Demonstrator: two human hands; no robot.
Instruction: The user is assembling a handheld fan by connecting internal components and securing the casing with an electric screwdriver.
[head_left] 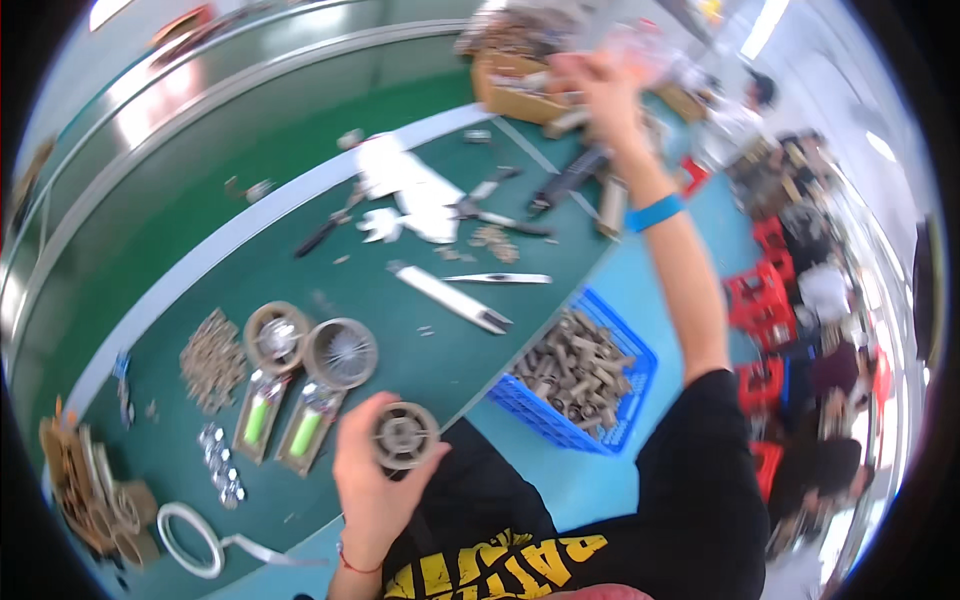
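While left hand (366,488) curls round grey-beige cylinder (405,436) at seven o'clock, likely steadying it end-up, right hand (602,85) blurs at one, grip unclear.

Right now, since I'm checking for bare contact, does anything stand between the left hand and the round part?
Nothing visible does: the left hand holds the round part directly. The blue crate stands apart, off to the right.

Beige cylinder (404,437); blue crate (550,424); blurry parts (577,372) perhaps grey-brown
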